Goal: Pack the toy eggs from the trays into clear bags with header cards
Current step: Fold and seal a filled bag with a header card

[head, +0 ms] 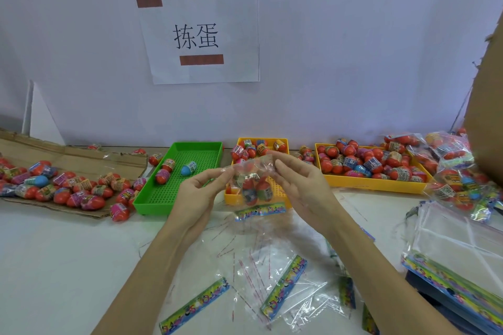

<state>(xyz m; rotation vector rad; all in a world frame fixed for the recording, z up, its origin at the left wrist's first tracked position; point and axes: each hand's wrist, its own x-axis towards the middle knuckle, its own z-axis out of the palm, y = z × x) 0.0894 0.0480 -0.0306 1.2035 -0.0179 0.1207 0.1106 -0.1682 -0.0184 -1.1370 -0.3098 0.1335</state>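
Both hands hold a clear bag [251,183] up above the table, upside down, with its colourful header card [260,211] hanging at the bottom. Several red toy eggs show inside it. My left hand [202,190] pinches the bag's left top corner and my right hand [298,185] pinches the right top edge. Behind the bag stands a small yellow tray [283,141] of eggs. A green tray [174,196] at its left holds a few eggs, one blue. A large yellow tray [375,182] full of eggs stands to the right.
Flattened cardboard [73,158] at the left carries many loose eggs. Empty clear bags with header cards [283,285] lie scattered near me. A stack of empty bags [457,250] sits at the right, filled bags [457,171] behind it. A cardboard box [487,106] rises at far right.
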